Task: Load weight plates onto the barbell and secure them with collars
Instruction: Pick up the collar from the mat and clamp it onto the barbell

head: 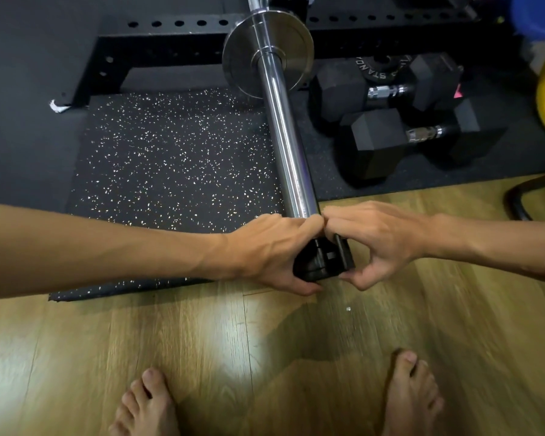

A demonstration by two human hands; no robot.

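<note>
The chrome barbell sleeve (283, 133) runs from the rack toward me. A small silver weight plate (239, 58) sits on it near the far end. A black collar (323, 261) is at the sleeve's near tip, held from both sides. My left hand (274, 250) grips its left side, with the thumb underneath. My right hand (372, 237) pinches its right side and lever. The fingers of both hands meet on top of the sleeve. The sleeve's tip is hidden by the hands and collar.
Two black hex dumbbells (412, 136) and a black plate (381, 67) lie right of the sleeve. The black rack base (170, 39) crosses behind. A speckled rubber mat (170, 171) lies below the sleeve. My bare feet (145, 404) stand on the wood floor.
</note>
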